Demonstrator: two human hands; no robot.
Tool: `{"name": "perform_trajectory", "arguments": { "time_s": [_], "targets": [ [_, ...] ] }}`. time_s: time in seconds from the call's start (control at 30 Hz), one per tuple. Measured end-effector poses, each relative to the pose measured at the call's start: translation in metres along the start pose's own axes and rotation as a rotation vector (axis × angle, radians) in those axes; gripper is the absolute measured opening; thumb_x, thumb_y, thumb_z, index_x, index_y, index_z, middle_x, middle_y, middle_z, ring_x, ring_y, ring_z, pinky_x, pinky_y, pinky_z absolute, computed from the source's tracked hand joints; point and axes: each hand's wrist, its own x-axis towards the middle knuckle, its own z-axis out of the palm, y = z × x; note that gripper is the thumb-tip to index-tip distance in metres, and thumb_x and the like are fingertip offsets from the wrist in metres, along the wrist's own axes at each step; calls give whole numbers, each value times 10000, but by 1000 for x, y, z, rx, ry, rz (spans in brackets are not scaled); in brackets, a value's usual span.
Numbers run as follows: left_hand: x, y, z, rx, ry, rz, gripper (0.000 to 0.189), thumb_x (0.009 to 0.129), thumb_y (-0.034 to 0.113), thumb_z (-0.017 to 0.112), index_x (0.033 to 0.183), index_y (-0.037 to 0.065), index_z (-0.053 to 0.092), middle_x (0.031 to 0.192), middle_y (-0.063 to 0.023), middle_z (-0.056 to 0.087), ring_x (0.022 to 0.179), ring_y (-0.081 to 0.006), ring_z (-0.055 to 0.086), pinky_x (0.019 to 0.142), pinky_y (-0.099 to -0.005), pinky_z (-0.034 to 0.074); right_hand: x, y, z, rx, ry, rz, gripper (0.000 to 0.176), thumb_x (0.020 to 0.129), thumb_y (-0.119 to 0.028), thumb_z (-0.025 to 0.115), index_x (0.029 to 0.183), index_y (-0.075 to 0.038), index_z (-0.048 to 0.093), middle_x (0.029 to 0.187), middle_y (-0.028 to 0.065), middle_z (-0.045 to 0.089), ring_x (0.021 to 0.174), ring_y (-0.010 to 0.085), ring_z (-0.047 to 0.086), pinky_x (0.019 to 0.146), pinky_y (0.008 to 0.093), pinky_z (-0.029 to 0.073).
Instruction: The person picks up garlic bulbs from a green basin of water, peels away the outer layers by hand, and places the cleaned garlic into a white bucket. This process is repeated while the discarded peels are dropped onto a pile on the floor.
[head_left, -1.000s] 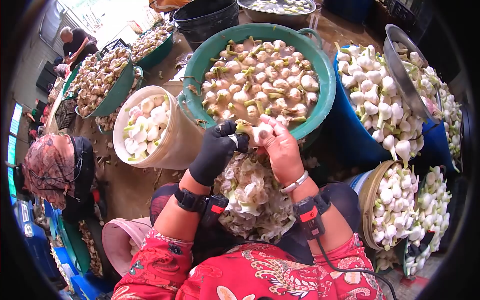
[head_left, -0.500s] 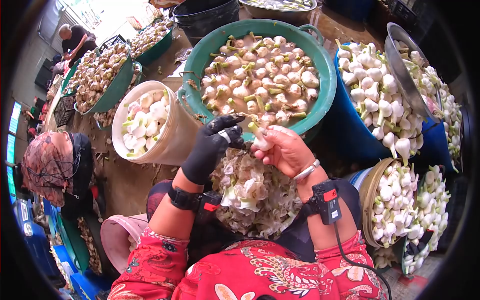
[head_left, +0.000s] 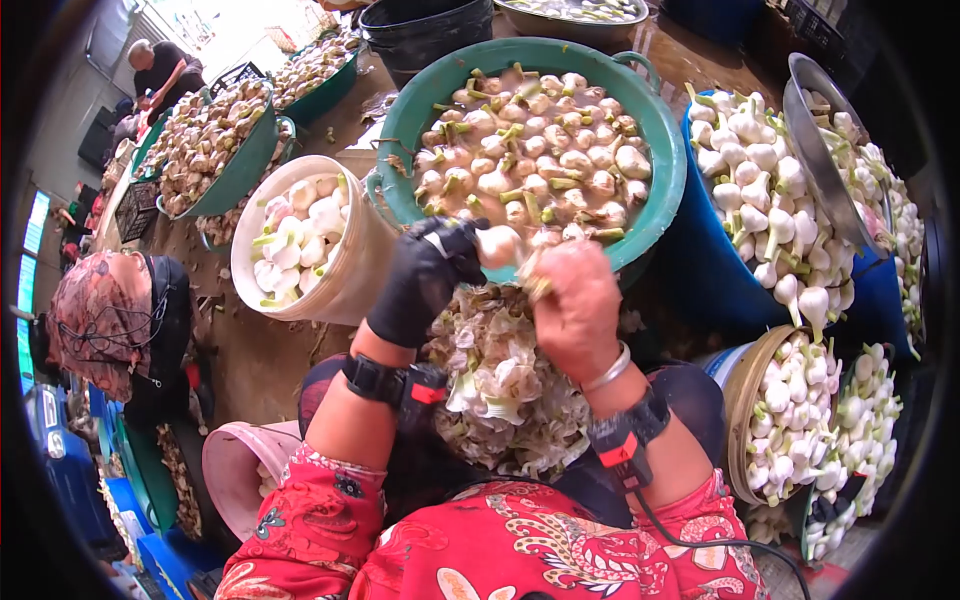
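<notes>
My left hand [head_left: 428, 272], in a black glove with bare fingertips, is closed at the near rim of the green tub [head_left: 669, 190]. A pale garlic bulb [head_left: 498, 246] sits between my two hands, against the left fingertips. My right hand [head_left: 577, 310] is bare and curled round a stem or strip of peel [head_left: 534, 280], partly blurred. Many unpeeled bulbs [head_left: 495, 182] float in brownish water in the tub. Below my hands lies a heap of papery garlic skins [head_left: 505, 380].
A white bucket [head_left: 345, 270] of peeled bulbs stands left of the tub. Blue tub [head_left: 725, 255] and beige bucket [head_left: 738, 420], both full of garlic, stand at the right. A pink bucket [head_left: 235, 470] is lower left. Other people [head_left: 160, 70] work at the left.
The bulb has passed from my right fingers to my left. My right hand has turned over, its back now facing up, with stem or peel in it. The view has shifted slightly.
</notes>
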Motion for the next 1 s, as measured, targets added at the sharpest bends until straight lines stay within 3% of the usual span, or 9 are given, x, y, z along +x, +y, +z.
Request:
{"name": "perform_trajectory", "arguments": {
  "time_s": [0.07, 0.17, 0.2, 0.37, 0.53, 0.73, 0.87, 0.93, 1.0],
  "targets": [
    [-3, 8, -5, -424, 79, -469, 194, 903, 57, 519, 1055, -13, 618, 792, -48, 606, 697, -119, 604, 650, -276, 526, -17, -9, 2, 181, -658, -34, 261, 725, -25, 597, 986, -17, 612, 887, 209, 609, 812, 386, 590, 736, 402, 490],
    [-3, 13, 5, -1252, 244, -843, 235, 897, 133, 555, 1068, -16, 615, 814, -23, 610, 722, -120, 604, 698, -284, 518, -33, -3, 3, 93, -1121, 341, 351, 713, -52, 595, 1062, -19, 598, 944, 235, 628, 902, 410, 591, 794, 431, 479],
    [0, 20, 4, -1255, 240, -847, 235, 897, 133, 555, 1068, -16, 615, 814, -23, 610, 722, -120, 604, 698, -284, 518, -43, 18, 11, 47, -928, 193, 300, 740, -72, 598, 1030, 6, 595, 890, 228, 637, 812, 321, 637, 734, 380, 503],
    [2, 32, 7, -1201, 153, -834, 276, 866, 119, 591, 1113, -2, 617, 894, -20, 641, 790, -105, 597, 748, -255, 487, 0, 10, -6, 561, -129, 616, 179, 708, 22, 680, 866, -58, 653, 745, -7, 561, 664, 71, 539, 622, 228, 474],
    [4, 33, 13, -997, 66, -819, 259, 844, 60, 615, 1097, 10, 642, 925, -19, 650, 840, -86, 588, 765, -235, 474, 6, 3, -12, 585, -226, 568, 172, 706, 20, 665, 863, -45, 649, 795, 11, 552, 697, 90, 557, 632, 228, 467],
    [4, 43, 19, -625, -21, -566, 225, 820, -8, 633, 1045, -14, 648, 877, -38, 652, 812, -71, 584, 715, -232, 486, 1, 15, -10, 331, -356, 309, 95, 677, -14, 580, 771, -19, 576, 746, 141, 537, 663, 290, 556, 615, 353, 463],
    [-1, 25, 11, -1192, 145, -880, 249, 900, 111, 566, 1100, -31, 610, 950, -63, 631, 812, -132, 614, 710, -271, 520, -7, 7, -11, 164, -474, 300, 112, 686, -83, 568, 769, -20, 524, 745, 179, 554, 727, 388, 556, 651, 449, 461],
    [3, 25, 5, -879, 108, -669, 269, 922, 162, 544, 1100, -35, 588, 965, -69, 628, 804, -149, 619, 693, -287, 526, -20, 8, -4, -18, -705, 292, 107, 694, -100, 582, 755, -22, 544, 751, 186, 576, 733, 394, 574, 653, 456, 467],
    [2, 20, 6, -1321, 236, -901, 213, 912, 145, 560, 1046, -14, 604, 944, -66, 626, 803, -162, 618, 706, -302, 521, -23, 5, -1, -45, -782, 318, 109, 694, -122, 607, 733, -31, 562, 740, 193, 593, 733, 390, 593, 652, 455, 476]
  ]
}}
